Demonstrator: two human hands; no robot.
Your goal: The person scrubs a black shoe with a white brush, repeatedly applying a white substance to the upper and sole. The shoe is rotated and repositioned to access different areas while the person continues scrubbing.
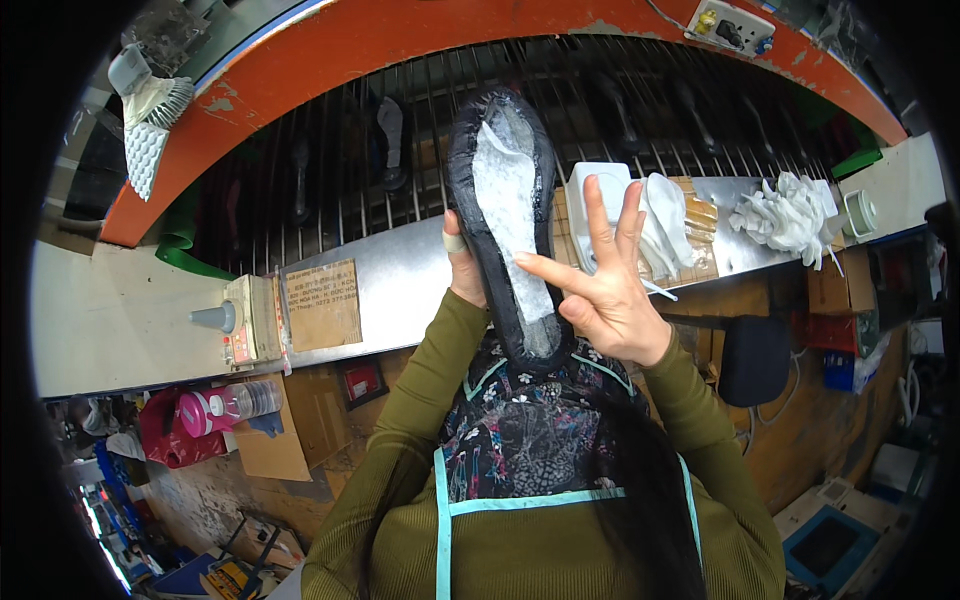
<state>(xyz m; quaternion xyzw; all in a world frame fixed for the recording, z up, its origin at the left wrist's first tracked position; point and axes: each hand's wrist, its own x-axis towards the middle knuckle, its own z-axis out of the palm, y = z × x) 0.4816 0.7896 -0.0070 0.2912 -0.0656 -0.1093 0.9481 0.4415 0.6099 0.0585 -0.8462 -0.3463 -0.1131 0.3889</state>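
Note:
A black shoe upper (465,165), bottom side up, is held lengthwise in front of me over the bench edge. Its edges are folded inward around a whitish, powdery-looking insert (503,190) that lies along the middle of the bottom. My left hand (463,268) grips the shoe from its left side, thumb in view and the other fingers hidden beneath. With its fingers spread, my right hand (612,300) has the tip of its index finger on the insert near the shoe's waist; nothing is gripped in it.
Beyond the metal bench strip (400,285) runs a barred rack (340,170) carrying dark soles (391,140), under an orange beam (290,75). To the right stand a white container (590,185), white sole-shaped pieces (665,225) and crumpled white material (785,215). Cardboard (322,310) lies at left.

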